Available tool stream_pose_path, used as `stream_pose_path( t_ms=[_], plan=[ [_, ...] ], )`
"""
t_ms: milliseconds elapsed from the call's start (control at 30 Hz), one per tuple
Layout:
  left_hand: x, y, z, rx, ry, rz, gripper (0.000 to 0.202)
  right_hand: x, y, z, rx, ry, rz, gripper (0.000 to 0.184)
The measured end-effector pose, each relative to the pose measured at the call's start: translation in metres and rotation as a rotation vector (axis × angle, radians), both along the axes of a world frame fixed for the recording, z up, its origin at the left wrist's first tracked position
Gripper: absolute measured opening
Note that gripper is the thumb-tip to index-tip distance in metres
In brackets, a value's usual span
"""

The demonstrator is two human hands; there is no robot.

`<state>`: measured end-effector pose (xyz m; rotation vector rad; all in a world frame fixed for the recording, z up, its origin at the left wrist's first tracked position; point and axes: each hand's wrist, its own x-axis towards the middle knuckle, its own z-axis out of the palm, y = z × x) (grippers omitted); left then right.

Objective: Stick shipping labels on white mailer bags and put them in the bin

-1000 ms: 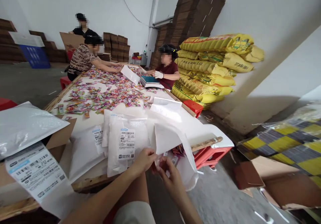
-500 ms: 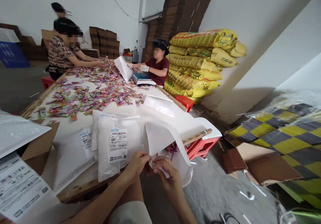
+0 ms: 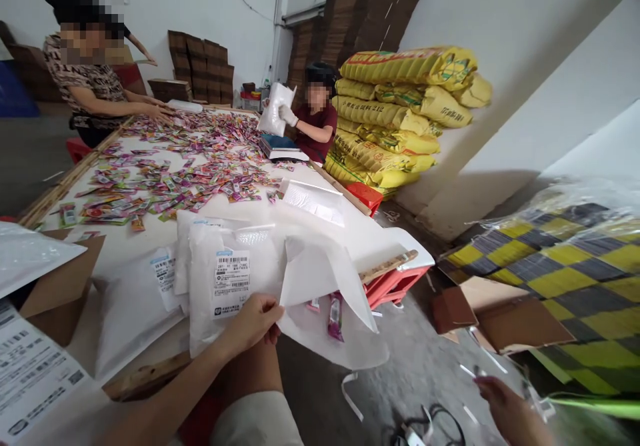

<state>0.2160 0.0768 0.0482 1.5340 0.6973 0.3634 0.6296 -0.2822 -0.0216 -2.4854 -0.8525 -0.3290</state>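
My left hand (image 3: 263, 316) is closed in a pinch on the edge of a white mailing bag (image 3: 320, 273). This bag hangs over the table's front corner, its flap partly folded and its mouth gaping. Small pink and purple snack packets (image 3: 335, 316) show in the opening. My right hand (image 3: 510, 406) is away from the bag at the lower right, above the floor and blurred, so its grip is unclear. A curled white strip (image 3: 353, 396) is below the bag. Beside my left hand stand filled white bags with printed labels (image 3: 231, 279).
Many loose snack packets (image 3: 200, 166) cover the white table (image 3: 320, 229). One co-worker (image 3: 317, 116) lifts a white bag (image 3: 275, 109) above a scale (image 3: 283, 147); another (image 3: 90, 79) reaches over packets. An open carton (image 3: 505, 313), red stools (image 3: 395, 286) and yellow sacks (image 3: 385, 126) stand right.
My right hand has left the mailing bag and swung far to the lower right. A white strip now shows below the bag. The co-worker at the scale has raised a white bag.
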Motion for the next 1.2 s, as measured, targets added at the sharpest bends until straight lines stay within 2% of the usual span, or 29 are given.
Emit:
stream_pose_path(
  t_ms=[67,133,167,200,267,300,333,400,433,500,567,633,733,767,833,967,1067,1167,1200],
  plan=[
    [-0.007,0.003,0.003,0.131,0.033,0.013,0.031,-0.005,0.015,-0.016,-0.089,-0.083,0.092,0.028],
    [-0.012,0.007,0.008,0.282,0.039,0.053,0.023,-0.030,0.046,-0.015,-0.084,-0.252,0.255,0.038],
    [-0.013,0.009,0.009,0.412,0.027,0.047,0.020,-0.048,0.066,-0.009,-0.059,-0.324,0.365,0.044],
    [-0.012,0.012,0.011,0.583,0.009,0.013,0.029,-0.067,0.087,0.000,-0.051,-0.368,0.480,0.051],
    [-0.007,0.016,0.009,0.993,-0.036,-0.145,0.056,-0.103,0.127,0.022,-0.059,-0.428,0.668,0.062],
    [-0.004,0.018,0.006,1.192,-0.066,-0.244,0.061,-0.118,0.144,0.034,-0.077,-0.452,0.762,0.063],
    [-0.002,0.020,0.002,1.349,-0.103,-0.331,0.059,-0.129,0.157,0.044,-0.113,-0.468,0.860,0.062],
    [0.001,0.023,-0.008,1.487,-0.210,-0.419,0.049,-0.139,0.171,0.060,-0.181,-0.467,1.044,0.053],
    [0.001,0.025,-0.013,1.474,-0.277,-0.420,0.044,-0.139,0.172,0.065,-0.195,-0.449,1.112,0.048],
    [-0.002,0.028,-0.020,1.324,-0.381,-0.338,0.033,-0.134,0.169,0.068,-0.135,-0.389,1.166,0.043],
    [-0.008,0.028,-0.024,1.144,-0.404,-0.194,0.022,-0.126,0.163,0.063,0.015,-0.287,1.090,0.042],
    [-0.012,0.025,-0.025,1.028,-0.344,-0.036,0.017,-0.122,0.160,0.056,0.174,-0.104,0.899,0.040],
    [-0.008,0.018,-0.023,0.880,-0.194,0.171,0.029,-0.126,0.168,0.047,0.349,0.223,0.482,0.051],
    [-0.005,0.015,-0.022,0.820,-0.145,0.221,0.031,-0.128,0.174,0.045,0.375,0.298,0.384,0.055],
    [0.004,0.011,-0.020,0.702,-0.058,0.290,0.035,-0.131,0.188,0.043,0.379,0.396,0.298,0.059],
    [0.021,0.012,-0.013,0.520,0.053,0.352,0.038,-0.131,0.208,0.044,0.328,0.601,0.296,0.060],
    [0.024,0.016,-0.008,0.417,0.059,0.364,0.030,-0.134,0.203,0.044,0.277,0.774,0.322,0.060],
    [0.015,0.021,0.000,0.333,0.004,0.386,0.016,-0.143,0.193,0.040,0.229,1.118,0.426,0.054],
    [0.010,0.022,0.003,0.322,-0.023,0.406,0.018,-0.148,0.192,0.036,0.253,1.241,0.452,0.049]
  ],
)
